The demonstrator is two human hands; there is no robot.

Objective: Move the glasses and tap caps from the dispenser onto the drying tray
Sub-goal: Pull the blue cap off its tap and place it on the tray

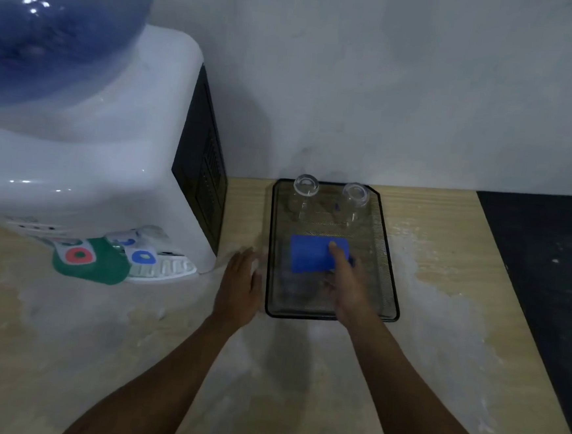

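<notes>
While two glasses point(331, 194) stand behind, right hand point(349, 283) touches blue block point(312, 255).

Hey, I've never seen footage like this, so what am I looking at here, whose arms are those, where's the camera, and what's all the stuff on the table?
This is one picture from a camera worn on a person's head, looking forward and down, so the two bare arms are the wearer's own. No machine is working here.

On the left stands a white water dispenser with a big blue bottle on top and its taps at the front. It sits on a wooden table against a pale wall.

Beside it lies a black mesh drying tray. Two clear glasses stand upside down at its far end, and a blue block, maybe a sponge, lies in the middle.

The right hand reaches over the tray, fingers touching the blue block. The left hand is flat and open just left of the tray, holding nothing.
</notes>
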